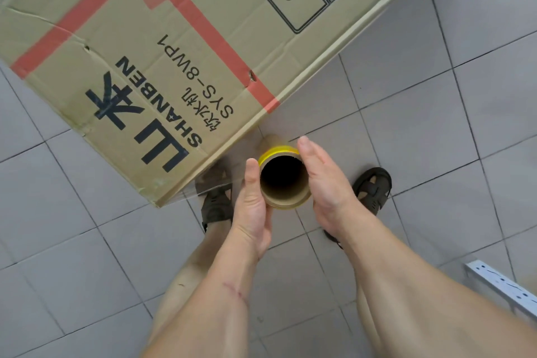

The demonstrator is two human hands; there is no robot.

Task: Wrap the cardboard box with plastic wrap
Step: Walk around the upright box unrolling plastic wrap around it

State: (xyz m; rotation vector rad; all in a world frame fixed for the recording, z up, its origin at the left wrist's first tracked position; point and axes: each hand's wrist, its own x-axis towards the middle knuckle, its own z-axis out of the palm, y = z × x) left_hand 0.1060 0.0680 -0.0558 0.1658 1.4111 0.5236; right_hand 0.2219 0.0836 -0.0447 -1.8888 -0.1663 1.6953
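A large brown cardboard box (180,46) with a red ribbon print and black lettering fills the upper left. Its near corner points down at my feet. Just in front of that corner I hold an upright roll of plastic wrap (283,180) on a cardboard tube with a yellow rim, seen end-on. My left hand (252,206) presses the tube's left side and my right hand (322,183) its right side. A clear sheet of plastic wrap (215,180) stretches from the roll to the box's near corner, over my left foot.
The floor (436,131) is grey tile with dark grout lines. My two feet in dark sandals stand below the box corner, the left sandal (216,203) and the right sandal (373,186). A white perforated metal bracket (502,285) lies at the lower right.
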